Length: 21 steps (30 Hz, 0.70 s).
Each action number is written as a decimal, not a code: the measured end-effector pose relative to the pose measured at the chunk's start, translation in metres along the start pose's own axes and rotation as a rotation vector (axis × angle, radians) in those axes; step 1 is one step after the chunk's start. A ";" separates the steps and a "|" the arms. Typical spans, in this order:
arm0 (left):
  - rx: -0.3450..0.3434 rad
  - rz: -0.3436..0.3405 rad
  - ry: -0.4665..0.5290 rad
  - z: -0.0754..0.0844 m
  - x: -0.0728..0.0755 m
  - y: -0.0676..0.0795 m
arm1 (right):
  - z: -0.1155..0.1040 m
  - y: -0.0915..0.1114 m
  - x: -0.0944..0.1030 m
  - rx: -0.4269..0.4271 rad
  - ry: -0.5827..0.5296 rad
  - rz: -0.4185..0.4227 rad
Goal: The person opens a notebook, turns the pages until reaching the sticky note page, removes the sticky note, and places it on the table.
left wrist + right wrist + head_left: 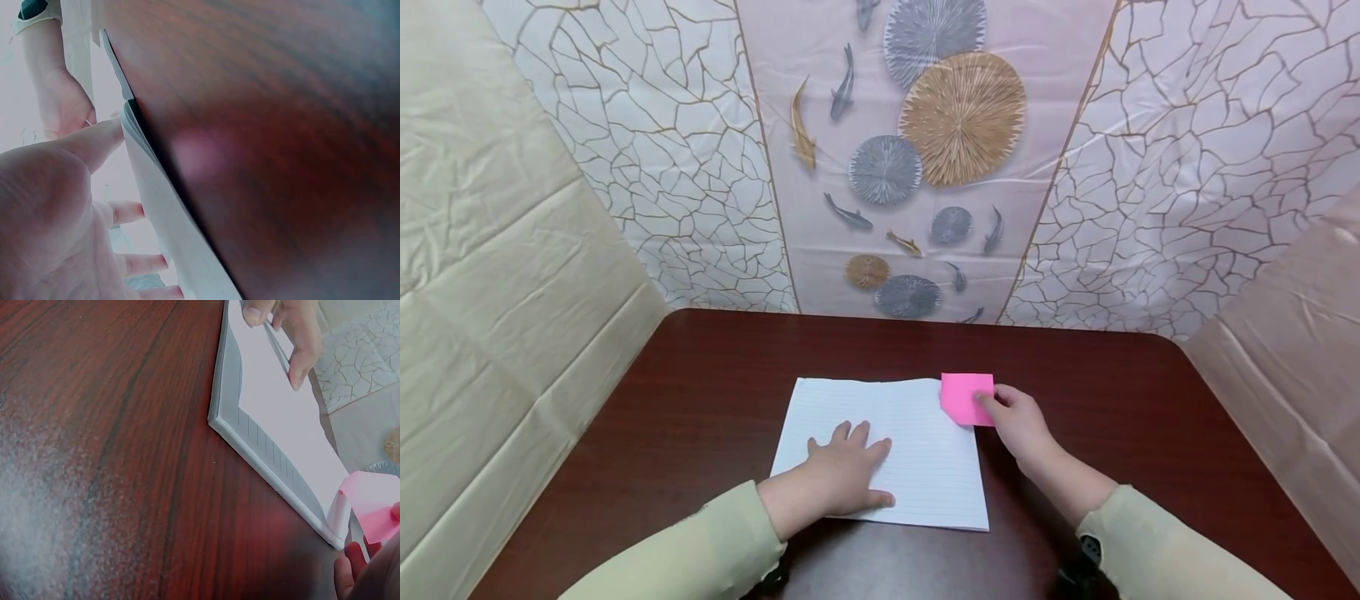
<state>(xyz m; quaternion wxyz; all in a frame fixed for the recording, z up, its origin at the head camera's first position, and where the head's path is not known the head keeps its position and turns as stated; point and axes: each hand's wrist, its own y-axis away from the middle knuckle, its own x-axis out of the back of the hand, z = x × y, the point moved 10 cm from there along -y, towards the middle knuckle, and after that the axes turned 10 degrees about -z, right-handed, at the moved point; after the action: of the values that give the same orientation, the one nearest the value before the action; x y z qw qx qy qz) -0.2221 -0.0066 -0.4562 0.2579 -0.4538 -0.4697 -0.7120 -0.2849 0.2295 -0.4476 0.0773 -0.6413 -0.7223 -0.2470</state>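
Observation:
An open notebook [925, 475] with lined white pages lies on the dark brown table. My left hand [842, 475] rests on its left page, fingers spread. In the left wrist view the palm of that hand [50, 212] shows beside the edge of the notebook [169, 219]. At the top right corner of the notebook my right hand [1022, 425] pinches a pink sticky note [962, 396] between thumb and fingers. The note overlaps that corner. In the right wrist view the page corner [337, 515] curls up beside the pink sticky note [372, 500].
The wooden table [700, 400] extends around the notebook on all sides. A patterned cloth [887, 242] hangs behind its far edge. Beige cloths stand at the left [512, 333] and right [1292, 358].

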 end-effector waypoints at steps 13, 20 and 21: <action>-0.002 -0.004 -0.007 0.000 0.000 0.001 | 0.007 -0.001 0.012 -0.030 -0.065 0.032; 0.001 -0.003 -0.003 -0.001 0.000 0.001 | 0.006 0.001 0.021 -0.032 -0.054 0.044; 0.001 -0.004 -0.001 -0.001 0.000 0.001 | 0.006 0.002 0.023 -0.031 -0.047 0.046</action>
<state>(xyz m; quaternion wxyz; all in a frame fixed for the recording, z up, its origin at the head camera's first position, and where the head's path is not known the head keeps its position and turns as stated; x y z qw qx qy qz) -0.2218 -0.0080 -0.4560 0.2565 -0.4532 -0.4709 -0.7121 -0.2858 0.2526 -0.4423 0.0559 -0.6645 -0.7050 -0.2414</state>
